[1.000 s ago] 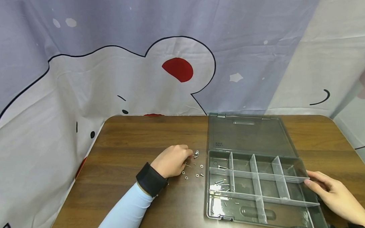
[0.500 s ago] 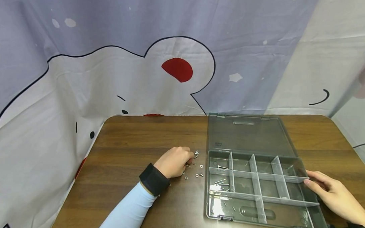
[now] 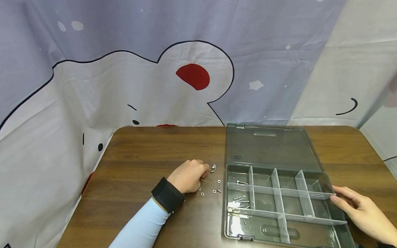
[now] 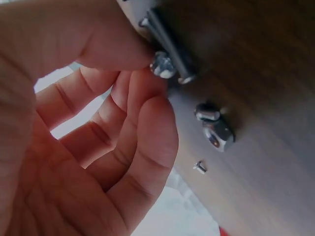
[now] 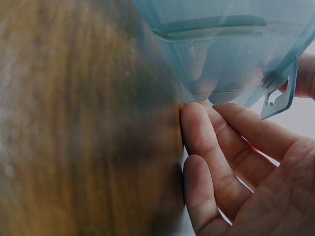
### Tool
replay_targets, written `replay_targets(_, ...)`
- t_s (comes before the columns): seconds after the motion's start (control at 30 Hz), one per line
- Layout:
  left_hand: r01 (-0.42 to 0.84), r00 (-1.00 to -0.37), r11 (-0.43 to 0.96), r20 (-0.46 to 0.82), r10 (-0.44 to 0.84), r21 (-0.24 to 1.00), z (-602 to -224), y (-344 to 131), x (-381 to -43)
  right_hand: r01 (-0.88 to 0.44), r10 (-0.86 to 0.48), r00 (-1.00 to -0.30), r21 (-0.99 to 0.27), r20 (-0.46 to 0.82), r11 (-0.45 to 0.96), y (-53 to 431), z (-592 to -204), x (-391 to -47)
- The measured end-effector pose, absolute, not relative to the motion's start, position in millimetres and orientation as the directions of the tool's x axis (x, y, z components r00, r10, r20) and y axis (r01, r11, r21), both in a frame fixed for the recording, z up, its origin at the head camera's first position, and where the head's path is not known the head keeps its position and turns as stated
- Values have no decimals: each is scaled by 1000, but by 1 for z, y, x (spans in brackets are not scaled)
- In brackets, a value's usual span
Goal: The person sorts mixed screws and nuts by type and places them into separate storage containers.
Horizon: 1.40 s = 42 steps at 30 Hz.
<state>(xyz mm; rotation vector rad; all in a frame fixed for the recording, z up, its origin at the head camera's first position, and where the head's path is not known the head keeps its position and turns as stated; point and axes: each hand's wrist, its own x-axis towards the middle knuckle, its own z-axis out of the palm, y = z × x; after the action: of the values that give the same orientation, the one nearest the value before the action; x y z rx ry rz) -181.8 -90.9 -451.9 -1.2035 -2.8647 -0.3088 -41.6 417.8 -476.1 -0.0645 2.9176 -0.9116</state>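
In the head view, my left hand (image 3: 188,176) is low over the table among loose nuts and screws. The left wrist view shows its thumb and forefinger pinching a small shiny screw (image 4: 163,65) at their tips. A longer dark-looking screw (image 4: 170,44) lies just beyond it, and a nut (image 4: 218,136) and a tiny screw (image 4: 200,167) are nearby. My right hand (image 3: 365,213) holds the right side of a grey see-through compartment box (image 3: 226,210), thumb at its top edge. In the right wrist view, the fingers (image 5: 199,128) rest against the box's side, close to the tabletop.
The box's lid (image 3: 268,147) lies folded back towards the curtain (image 3: 132,24). Several screws (image 3: 240,200) lie in its left compartments, between clear dividers (image 3: 279,197). Loose nuts (image 3: 218,181) are scattered on the wooden table (image 3: 146,147) left of the box.
My left hand has shifted slightly to the right and then stayed among the hardware. A tiny screw in the box's front compartment has rolled a little. The right hand has kept its place.
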Motion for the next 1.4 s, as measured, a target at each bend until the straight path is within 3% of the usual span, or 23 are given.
replay_targets(0.27, 698, -716, 698, 136, 685, 160, -441, -92, -181, -16, -66, -996, -566, -67, 824, 418, -477, -42)
replay_targets(0.4, 730, -683, 668, 204, 702, 145, -428, -88, -172, -11, -69, -994, -567, -80, 824, 418, -476, -42)
replay_targets(0.7, 850, -510, 524, 340, 791, 55, -401, -68, -135, -1, -65, -994, -567, -92, 824, 418, -476, -41)
replay_targets(1.0, 939, -315, 345, 384, 868, -11, -389, -47, -98, -12, -68, -995, -569, -78, 822, 419, -477, -41)
replay_targets(1.4, 972, -162, 216, 400, 902, -93, -394, -28, -65, -26, -72, -996, -567, -59, 824, 419, -478, -42)
